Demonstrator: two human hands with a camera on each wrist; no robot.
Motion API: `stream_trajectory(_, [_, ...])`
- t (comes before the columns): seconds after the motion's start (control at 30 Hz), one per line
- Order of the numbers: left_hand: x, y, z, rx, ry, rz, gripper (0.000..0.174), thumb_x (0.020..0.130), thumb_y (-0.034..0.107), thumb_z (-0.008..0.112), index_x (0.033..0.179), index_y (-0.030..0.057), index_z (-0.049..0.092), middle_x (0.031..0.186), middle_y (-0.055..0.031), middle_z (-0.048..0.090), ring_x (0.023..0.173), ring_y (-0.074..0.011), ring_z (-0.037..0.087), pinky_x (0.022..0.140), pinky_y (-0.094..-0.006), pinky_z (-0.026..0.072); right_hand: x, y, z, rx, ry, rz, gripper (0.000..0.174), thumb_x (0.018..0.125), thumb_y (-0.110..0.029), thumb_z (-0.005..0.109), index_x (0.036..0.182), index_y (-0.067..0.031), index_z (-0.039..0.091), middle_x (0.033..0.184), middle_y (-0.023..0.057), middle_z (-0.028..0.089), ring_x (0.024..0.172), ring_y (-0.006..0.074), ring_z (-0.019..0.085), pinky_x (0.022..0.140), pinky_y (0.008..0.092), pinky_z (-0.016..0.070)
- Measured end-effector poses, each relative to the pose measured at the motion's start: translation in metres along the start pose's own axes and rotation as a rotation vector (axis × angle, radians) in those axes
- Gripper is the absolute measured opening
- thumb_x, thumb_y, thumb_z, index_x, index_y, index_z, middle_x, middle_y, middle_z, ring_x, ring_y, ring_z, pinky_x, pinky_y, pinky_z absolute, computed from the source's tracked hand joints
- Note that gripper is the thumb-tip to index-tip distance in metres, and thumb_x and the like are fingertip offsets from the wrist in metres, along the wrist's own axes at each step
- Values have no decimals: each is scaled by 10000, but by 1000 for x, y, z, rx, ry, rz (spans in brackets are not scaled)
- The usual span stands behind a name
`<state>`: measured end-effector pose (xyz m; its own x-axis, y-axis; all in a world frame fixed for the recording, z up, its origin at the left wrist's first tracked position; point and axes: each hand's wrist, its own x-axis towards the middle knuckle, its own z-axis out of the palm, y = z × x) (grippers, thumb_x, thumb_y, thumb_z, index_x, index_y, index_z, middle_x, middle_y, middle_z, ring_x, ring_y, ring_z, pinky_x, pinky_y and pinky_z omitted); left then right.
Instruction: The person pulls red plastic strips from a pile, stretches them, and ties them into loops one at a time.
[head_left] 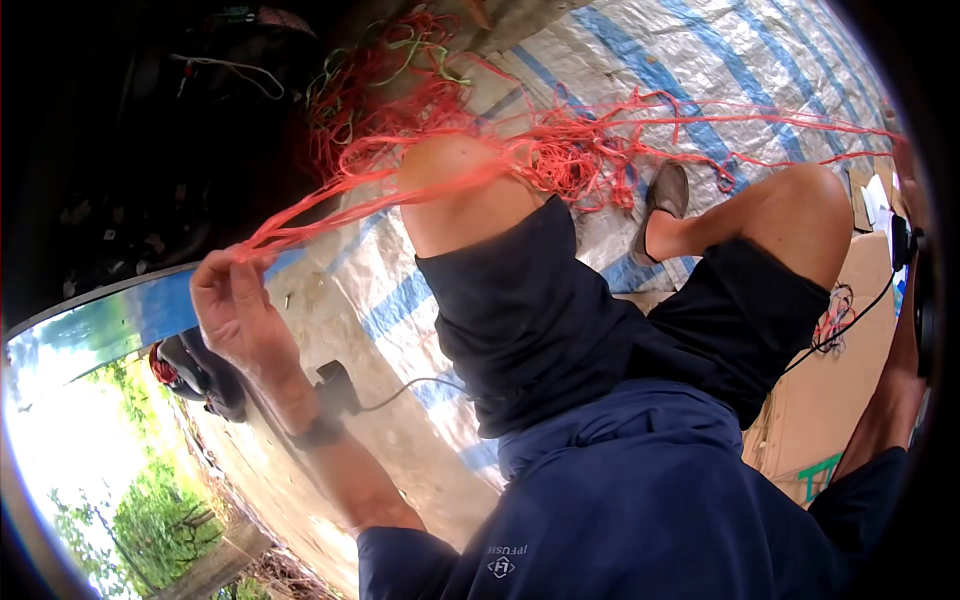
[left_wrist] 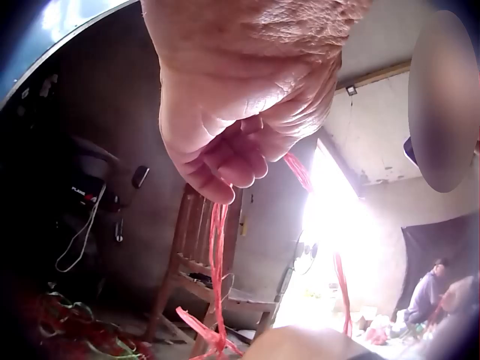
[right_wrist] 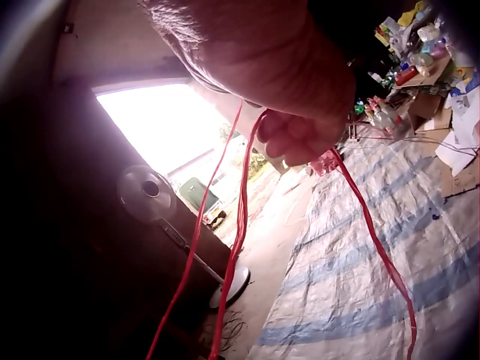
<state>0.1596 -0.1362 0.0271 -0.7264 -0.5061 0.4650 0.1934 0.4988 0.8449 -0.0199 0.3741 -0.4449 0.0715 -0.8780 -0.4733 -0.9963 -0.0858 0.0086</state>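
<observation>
My left hand [head_left: 240,310], out at the left in the head view, pinches several strands of red plastic twine [head_left: 310,208]. The strands run from its fingertips across the bare left knee [head_left: 440,220]. In the left wrist view they hang from the curled fingers [left_wrist: 225,169]. At the far right edge of the head view, mostly cut off, is my right hand [right_wrist: 262,67], whose fingers curl round red strands [right_wrist: 241,202] in the right wrist view. A tangled heap of red twine [head_left: 580,168] lies beyond the knees, and a red and green tangle [head_left: 385,110] is farther left.
A blue and white striped sheet [head_left: 640,60] covers the floor around the feet, with cardboard [head_left: 850,330] at the right. Cables hang near both wrists. A wooden chair [left_wrist: 202,247], a fan [right_wrist: 146,191] and another person [left_wrist: 427,292] appear farther off. Litter [right_wrist: 420,56] is piled behind.
</observation>
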Motion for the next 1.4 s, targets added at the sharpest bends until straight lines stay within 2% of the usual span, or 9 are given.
stream_trajectory(0.23, [-25,-32,-26,-45,91,-97,116,971,89,599,1060,18,576,998,-78,635,916,-159,640,936,-344,531,-32,12,-17,3,43,80,262,810,-161,639,1063,-102,677,1055,86,666,939,249,623,724,412,489])
stream_trajectory(0.63, [-15,-67,-61,-180,239,-36,92,978,64,547,1048,8,569,1050,-138,654,1013,-235,630,980,-405,489,-138,54,-83,-15,178,311,270,845,-176,612,1093,-83,660,1090,106,654,987,264,612,770,420,494])
stream_trajectory(0.97, [11,-104,-83,-329,294,-140,85,968,46,525,1033,7,564,1018,-127,653,994,-240,625,975,-402,489,-264,71,-142,-93,285,512,280,873,-188,590,1119,-67,645,1120,123,644,1028,277,602,809,428,498])
stream_trajectory(1.03, [17,-103,-79,-338,352,-144,75,953,8,503,1004,-30,542,998,-154,623,987,-263,601,951,-413,492,-287,73,-147,-116,297,549,282,879,-191,586,1124,-64,642,1126,126,642,1036,279,600,816,429,499])
stream_trajectory(1.33, [30,-123,-96,-356,437,-188,79,948,6,500,998,-22,554,1013,-154,623,989,-269,598,954,-428,501,-391,78,-197,-210,339,699,294,904,-202,566,1147,-50,629,1152,141,633,1072,290,592,851,436,503])
stream_trajectory(1.4, [28,-124,-98,-363,392,-183,84,949,36,524,993,-8,580,1029,-139,637,1003,-259,606,964,-424,501,-411,77,-207,-233,340,734,297,910,-205,561,1152,-46,626,1158,144,631,1080,293,590,858,437,504])
